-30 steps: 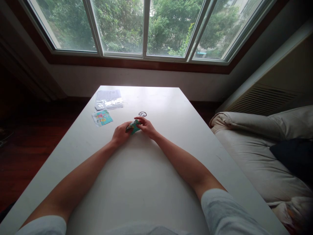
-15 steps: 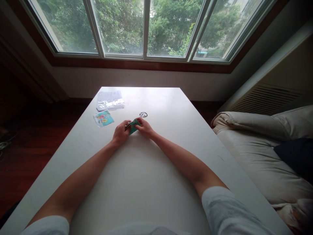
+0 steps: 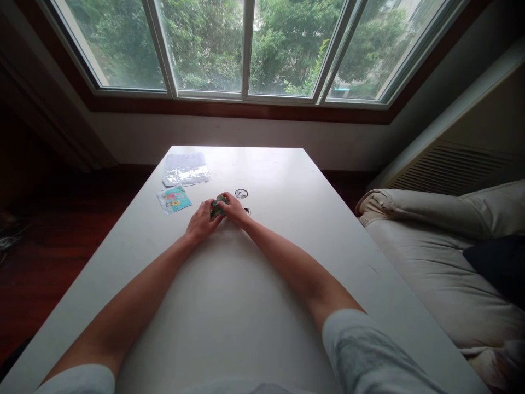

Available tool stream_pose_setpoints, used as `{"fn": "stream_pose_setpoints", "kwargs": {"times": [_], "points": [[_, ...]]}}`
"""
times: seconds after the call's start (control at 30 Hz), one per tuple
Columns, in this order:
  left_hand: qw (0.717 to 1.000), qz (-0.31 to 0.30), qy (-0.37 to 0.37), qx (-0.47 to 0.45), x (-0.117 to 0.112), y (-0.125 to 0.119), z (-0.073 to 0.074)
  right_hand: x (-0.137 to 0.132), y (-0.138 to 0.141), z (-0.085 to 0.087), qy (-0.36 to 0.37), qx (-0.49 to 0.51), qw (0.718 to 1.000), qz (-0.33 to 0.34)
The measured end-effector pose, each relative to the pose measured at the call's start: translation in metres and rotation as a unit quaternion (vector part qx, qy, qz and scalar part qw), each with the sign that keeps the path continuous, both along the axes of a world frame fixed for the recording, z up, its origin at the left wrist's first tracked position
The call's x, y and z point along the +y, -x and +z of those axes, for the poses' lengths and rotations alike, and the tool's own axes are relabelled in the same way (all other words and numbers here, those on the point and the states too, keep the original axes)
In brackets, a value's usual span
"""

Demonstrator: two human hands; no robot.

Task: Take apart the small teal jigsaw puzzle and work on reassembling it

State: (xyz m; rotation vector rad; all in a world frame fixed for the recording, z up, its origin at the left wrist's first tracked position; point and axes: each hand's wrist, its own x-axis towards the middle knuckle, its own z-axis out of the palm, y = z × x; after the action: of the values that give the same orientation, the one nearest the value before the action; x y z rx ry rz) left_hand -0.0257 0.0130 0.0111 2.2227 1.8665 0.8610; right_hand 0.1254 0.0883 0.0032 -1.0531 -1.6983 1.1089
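Over the far half of the white table [image 3: 229,306], my left hand [image 3: 200,221] and my right hand [image 3: 233,209] are close together. Both have their fingers closed on a small flat green patterned piece [image 3: 219,207]; its exact kind is too small to tell, and fingers cover much of it. Just beyond my right hand lies a round, dark-rimmed disc [image 3: 241,193]. A second round disc [image 3: 247,211] peeks out beside my right wrist, mostly covered by it.
To the left of my hands lies a colourful picture card in a clear sleeve [image 3: 175,199]. Behind it is a clear plastic bag [image 3: 186,169] with pale contents. A light sofa [image 3: 414,262] stands along the right side, and a window [image 3: 246,49] is beyond the table.
My right hand has shifted slightly left. The green piece has turned and shows a more mottled surface. A second round disc now shows by my right wrist.
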Motion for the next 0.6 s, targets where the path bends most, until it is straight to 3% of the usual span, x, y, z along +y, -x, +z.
{"fn": "stream_pose_setpoints", "kwargs": {"times": [0.2, 0.43, 0.6], "points": [[1.000, -0.014, -0.006, 0.023, 0.001, -0.001, -0.006, 0.001, -0.007, -0.008, -0.030, -0.007, 1.000, -0.006], [0.999, -0.014, -0.020, 0.027, 0.000, 0.002, -0.005, -0.002, -0.010, -0.012, -0.022, 0.025, 0.998, 0.046], [1.000, 0.017, -0.017, -0.005, 0.001, 0.003, -0.001, -0.005, -0.010, -0.009, -0.026, 0.004, 0.998, 0.061]]}}
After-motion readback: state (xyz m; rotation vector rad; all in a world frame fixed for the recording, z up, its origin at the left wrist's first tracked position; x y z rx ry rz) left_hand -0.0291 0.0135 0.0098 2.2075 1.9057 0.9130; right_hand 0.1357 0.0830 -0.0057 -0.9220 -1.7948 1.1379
